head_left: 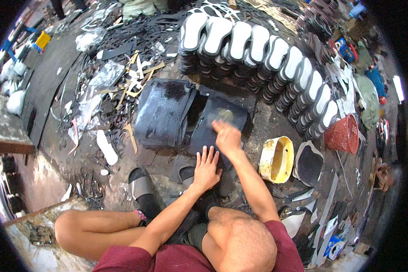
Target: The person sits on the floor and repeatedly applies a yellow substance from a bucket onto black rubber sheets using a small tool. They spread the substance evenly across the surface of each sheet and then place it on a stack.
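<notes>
A black sheet lies in front of me, with a glossy yellowish patch near its middle. My left hand rests flat at the sheet's near edge, fingers spread. Over the sheet's right part, my right hand is closed and slightly blurred; whatever it grips, if anything, is hidden. Left of this sheet sits a stack of shiny black sheets. To the right of my right hand stands a yellow plastic tub, stained around the rim, with amber liquid in it.
Curving rows of stacked white-topped sole pieces stand beyond the sheets. A red mesh basket is at the right, near a dark rounded piece with a pale rim. Offcuts and clear plastic litter the left floor.
</notes>
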Demonstrator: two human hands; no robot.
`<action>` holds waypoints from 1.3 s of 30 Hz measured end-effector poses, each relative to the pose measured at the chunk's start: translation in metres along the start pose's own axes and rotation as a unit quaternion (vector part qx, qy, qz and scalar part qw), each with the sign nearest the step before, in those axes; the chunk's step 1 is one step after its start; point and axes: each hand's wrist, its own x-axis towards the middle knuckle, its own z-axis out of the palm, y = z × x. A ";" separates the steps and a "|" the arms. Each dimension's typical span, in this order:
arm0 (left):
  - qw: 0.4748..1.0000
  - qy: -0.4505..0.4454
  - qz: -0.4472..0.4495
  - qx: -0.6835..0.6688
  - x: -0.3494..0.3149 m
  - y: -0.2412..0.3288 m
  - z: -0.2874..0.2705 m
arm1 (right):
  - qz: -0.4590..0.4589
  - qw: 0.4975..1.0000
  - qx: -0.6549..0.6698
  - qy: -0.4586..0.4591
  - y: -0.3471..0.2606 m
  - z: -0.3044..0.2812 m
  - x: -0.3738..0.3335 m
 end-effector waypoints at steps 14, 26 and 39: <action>0.440 0.039 -0.442 -0.781 0.058 -0.016 -0.026 | 0.490 0.870 -0.038 0.032 0.127 -0.102 -0.144; 0.383 0.026 -0.362 -0.850 0.038 -0.040 -0.021 | 0.482 0.830 0.279 0.016 0.178 -0.198 -0.269; 0.987 0.041 0.150 0.039 0.034 -0.031 -0.026 | 0.335 0.921 -0.048 0.194 0.144 -0.226 -0.138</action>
